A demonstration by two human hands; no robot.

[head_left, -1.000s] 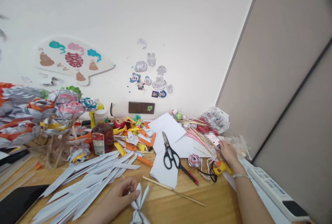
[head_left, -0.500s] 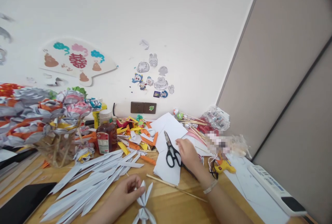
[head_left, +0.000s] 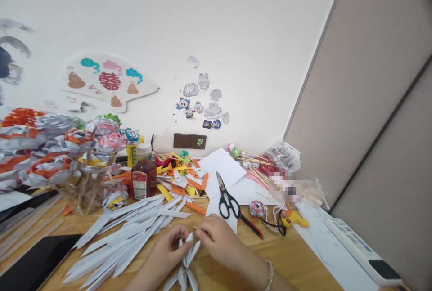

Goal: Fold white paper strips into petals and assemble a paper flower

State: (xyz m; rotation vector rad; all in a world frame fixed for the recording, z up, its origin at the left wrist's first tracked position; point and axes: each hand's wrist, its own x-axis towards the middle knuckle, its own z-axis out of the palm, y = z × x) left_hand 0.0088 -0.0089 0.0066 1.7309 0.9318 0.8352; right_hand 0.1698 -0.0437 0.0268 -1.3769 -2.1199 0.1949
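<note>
My left hand (head_left: pixel 167 249) is closed, pinching a folded white paper piece (head_left: pixel 184 274) with several pointed arms near the table's front edge. Close beside it, my right hand (head_left: pixel 221 239) has its fingers closed on a thin wooden stick (head_left: pixel 195 227); just a short tip shows and the hand hides the rest. Black-handled scissors (head_left: pixel 228 203) lie beyond my right hand on white paper sheets (head_left: pixel 224 165). To the left of my hands spreads a pile of folded white paper strips (head_left: pixel 124 241).
A bottle of reddish liquid (head_left: pixel 140 178) stands behind the strips, next to paper flowers (head_left: pixel 50 165). Orange and yellow paper scraps (head_left: pixel 184 176) fill the back. On the right are a yellow glue gun (head_left: pixel 295 219) and a white power strip (head_left: pixel 361 248); a black tablet (head_left: pixel 40 261) lies front left.
My right hand has come back from beside the scissors to next to my left hand. The wooden stick has been picked up off the table. The view has shifted slightly.
</note>
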